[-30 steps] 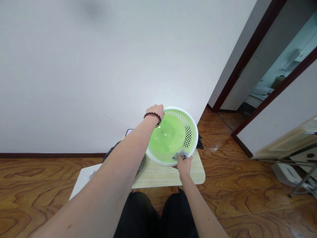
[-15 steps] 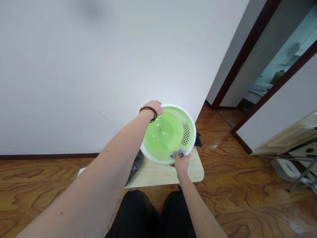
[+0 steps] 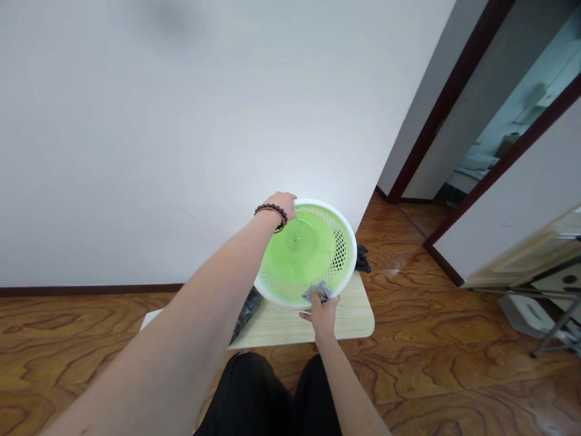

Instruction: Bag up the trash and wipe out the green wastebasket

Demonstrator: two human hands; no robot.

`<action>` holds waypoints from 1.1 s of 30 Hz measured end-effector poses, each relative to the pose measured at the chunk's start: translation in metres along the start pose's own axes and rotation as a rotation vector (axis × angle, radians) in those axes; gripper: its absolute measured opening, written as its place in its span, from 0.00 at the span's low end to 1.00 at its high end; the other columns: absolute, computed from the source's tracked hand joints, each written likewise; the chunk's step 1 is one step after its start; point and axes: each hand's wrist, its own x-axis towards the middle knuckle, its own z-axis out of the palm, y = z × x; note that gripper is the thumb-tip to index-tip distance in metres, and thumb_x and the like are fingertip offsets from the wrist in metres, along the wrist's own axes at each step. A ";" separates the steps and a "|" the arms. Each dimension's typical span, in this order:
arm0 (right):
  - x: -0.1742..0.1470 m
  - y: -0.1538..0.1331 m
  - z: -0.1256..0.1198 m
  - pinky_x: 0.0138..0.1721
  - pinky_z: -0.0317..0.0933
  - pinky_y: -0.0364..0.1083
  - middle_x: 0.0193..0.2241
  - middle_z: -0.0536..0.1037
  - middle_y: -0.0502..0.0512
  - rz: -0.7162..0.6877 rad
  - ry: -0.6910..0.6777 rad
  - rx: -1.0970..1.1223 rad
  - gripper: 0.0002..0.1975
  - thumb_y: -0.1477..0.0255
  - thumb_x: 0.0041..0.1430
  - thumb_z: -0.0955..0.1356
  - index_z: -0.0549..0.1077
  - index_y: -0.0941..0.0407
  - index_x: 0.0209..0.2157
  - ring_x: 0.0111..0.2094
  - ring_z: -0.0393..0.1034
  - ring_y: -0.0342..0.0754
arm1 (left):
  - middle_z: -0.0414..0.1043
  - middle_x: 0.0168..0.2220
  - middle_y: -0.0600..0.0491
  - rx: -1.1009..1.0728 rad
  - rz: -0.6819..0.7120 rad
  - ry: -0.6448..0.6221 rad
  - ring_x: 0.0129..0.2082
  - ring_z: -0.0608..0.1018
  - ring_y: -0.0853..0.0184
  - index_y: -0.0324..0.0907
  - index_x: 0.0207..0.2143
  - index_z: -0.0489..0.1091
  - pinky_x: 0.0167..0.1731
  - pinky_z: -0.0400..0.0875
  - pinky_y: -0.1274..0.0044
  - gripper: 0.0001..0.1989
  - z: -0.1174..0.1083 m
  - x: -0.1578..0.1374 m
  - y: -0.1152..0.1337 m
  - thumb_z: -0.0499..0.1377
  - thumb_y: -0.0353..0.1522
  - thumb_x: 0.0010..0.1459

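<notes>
A round green plastic basket [image 3: 297, 245] with a white rim and rows of holes in its wall is held over a small pale wooden table [image 3: 295, 327], its inside facing me. My left hand [image 3: 282, 203], with a dark bead bracelet [image 3: 273, 209] on the wrist, grips the rim at the upper left. At the near rim, my right hand [image 3: 324, 312] presses a crumpled grey cloth [image 3: 318, 290] against the inner edge, some of its fingers under the rim. Most of the left fingers are hidden behind the basket.
A black plastic bag [image 3: 247, 310] lies on the table left of the basket, and another black bag [image 3: 362, 259] shows behind its right side. A white wall [image 3: 204, 121] stands behind the table. Brown wood floor [image 3: 422, 351] and a dark-framed doorway are on the right.
My right hand and the cloth have slid left along the near rim. The basket and my left hand have dropped slightly lower in the view.
</notes>
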 end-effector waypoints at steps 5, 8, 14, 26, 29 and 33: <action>0.004 -0.003 -0.005 0.16 0.69 0.44 0.41 0.70 0.58 0.063 -0.051 -0.043 0.25 0.63 0.44 0.67 0.52 0.54 0.41 0.26 0.72 0.47 | 0.72 0.36 0.48 -0.021 -0.069 -0.025 0.33 0.74 0.62 0.45 0.42 0.69 0.32 0.70 0.75 0.20 0.001 -0.006 0.006 0.54 0.36 0.44; 0.007 -0.005 -0.008 0.12 0.67 0.44 0.39 0.71 0.59 0.067 -0.039 -0.107 0.23 0.65 0.45 0.66 0.52 0.56 0.41 0.21 0.71 0.47 | 0.72 0.39 0.45 -0.031 -0.124 -0.026 0.35 0.74 0.61 0.42 0.43 0.69 0.32 0.70 0.75 0.21 -0.002 -0.005 0.011 0.53 0.38 0.45; 0.008 0.002 -0.008 0.07 0.59 0.41 0.37 0.72 0.61 0.026 0.002 -0.174 0.21 0.65 0.47 0.65 0.53 0.57 0.40 0.18 0.70 0.46 | 0.71 0.40 0.43 -0.065 -0.168 -0.073 0.37 0.74 0.58 0.41 0.44 0.69 0.32 0.70 0.74 0.24 -0.007 -0.001 0.014 0.53 0.41 0.45; 0.002 0.007 -0.004 0.13 0.65 0.45 0.38 0.72 0.61 0.103 -0.085 -0.132 0.27 0.60 0.45 0.66 0.52 0.56 0.43 0.22 0.71 0.47 | 0.71 0.43 0.45 -0.045 -0.109 -0.086 0.38 0.74 0.57 0.45 0.46 0.69 0.34 0.71 0.70 0.23 0.001 -0.001 0.009 0.54 0.37 0.45; 0.013 -0.003 -0.016 0.14 0.64 0.43 0.37 0.73 0.61 0.087 -0.045 -0.230 0.30 0.58 0.43 0.67 0.54 0.57 0.44 0.24 0.71 0.47 | 0.71 0.41 0.44 -0.040 -0.123 -0.092 0.37 0.74 0.57 0.43 0.45 0.69 0.33 0.71 0.71 0.23 0.001 -0.001 0.011 0.54 0.37 0.45; 0.034 -0.022 -0.034 0.16 0.63 0.40 0.40 0.72 0.60 -0.082 0.095 -0.301 0.31 0.56 0.47 0.65 0.55 0.56 0.49 0.29 0.71 0.47 | 0.72 0.40 0.43 -0.063 -0.129 -0.091 0.36 0.75 0.58 0.41 0.43 0.70 0.32 0.71 0.72 0.21 0.001 -0.004 0.018 0.55 0.37 0.45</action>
